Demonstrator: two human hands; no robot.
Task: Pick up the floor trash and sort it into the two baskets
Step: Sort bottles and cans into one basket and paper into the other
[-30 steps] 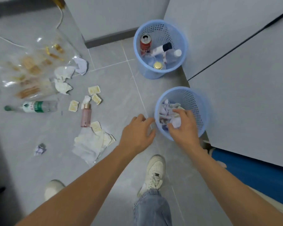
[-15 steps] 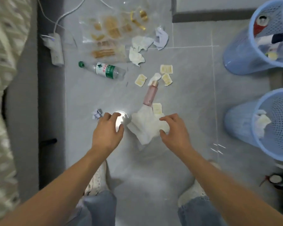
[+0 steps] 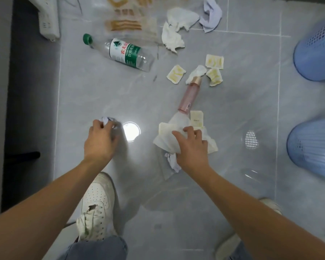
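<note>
My left hand (image 3: 99, 141) pinches a small crumpled paper ball (image 3: 106, 121) on the grey floor. My right hand (image 3: 191, 147) presses on a pile of white tissues (image 3: 167, 136), fingers curling into it; a small crumpled scrap (image 3: 172, 162) shows under the palm. A pink bottle (image 3: 189, 95) lies just beyond the tissues. A clear water bottle with a green label (image 3: 126, 51) lies farther back. Two blue baskets stand at the right edge, one far (image 3: 317, 53) and one near (image 3: 313, 147).
Yellowish wrappers (image 3: 214, 61) and crumpled tissues (image 3: 174, 32) are scattered at the back, near clear snack packaging (image 3: 126, 25). A white power strip (image 3: 48, 21) lies at the upper left by a dark strip. My white shoes (image 3: 96, 207) stand below my hands.
My view dropped closer to the floor. My left hand reached left and closed on the paper ball. My right hand moved onto the tissue pile.
</note>
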